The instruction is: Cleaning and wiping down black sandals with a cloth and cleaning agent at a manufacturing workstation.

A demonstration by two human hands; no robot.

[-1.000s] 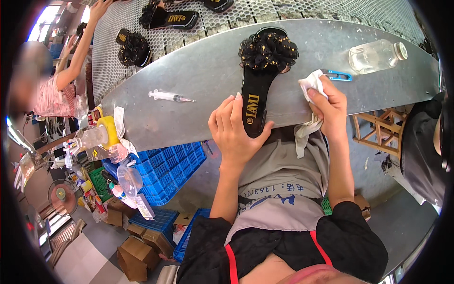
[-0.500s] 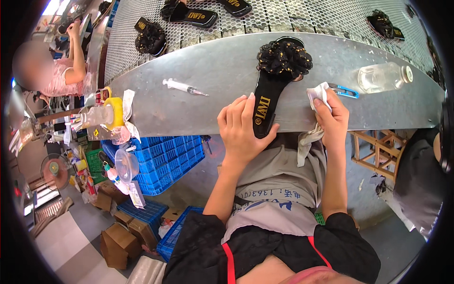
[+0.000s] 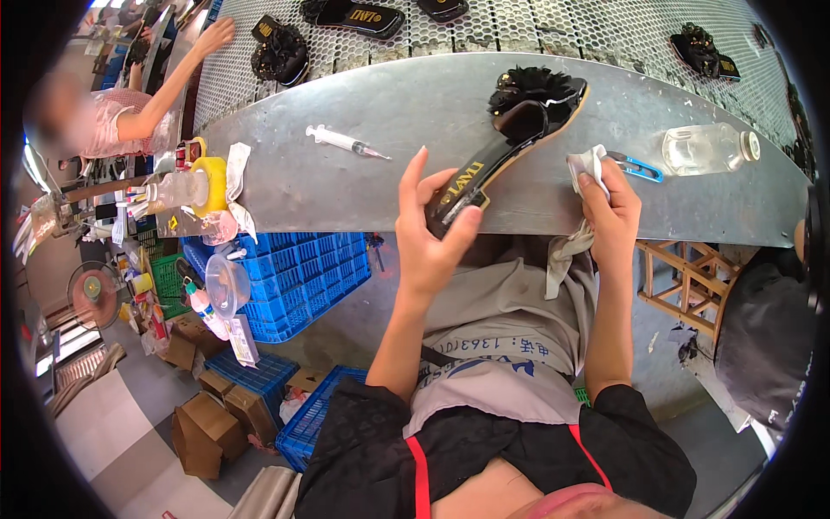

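A black slide sandal [image 3: 496, 163] with gold lettering on its insole and a ruffled black flower on its strap is tilted onto its side over the metal table [image 3: 294, 190]. My left hand [image 3: 430, 246] grips it at the heel end, thumb on the near side and fingers behind. In my right hand [image 3: 614, 206] a white cloth [image 3: 587, 162] is pinched between thumb and fingers, its loose end hanging past the table edge. Just beyond that hand lies a blue utility knife [image 3: 637, 167]. A clear glass bottle [image 3: 705, 149] rests on its side farther right.
A syringe [image 3: 347, 141] lies left of the sandal. More black sandals [image 3: 367, 19] sit on the mesh conveyor [image 3: 562, 26] at the back. Yellow tape [image 3: 210, 186] stands at the table's left end, above a blue crate [image 3: 307, 281]. A co-worker's arm [image 3: 177, 82] reaches over at far left.
My left hand has closed round the sandal's heel and tipped it from lying flat onto its side. My right hand keeps the cloth. The co-worker's arm has stretched toward the conveyor.
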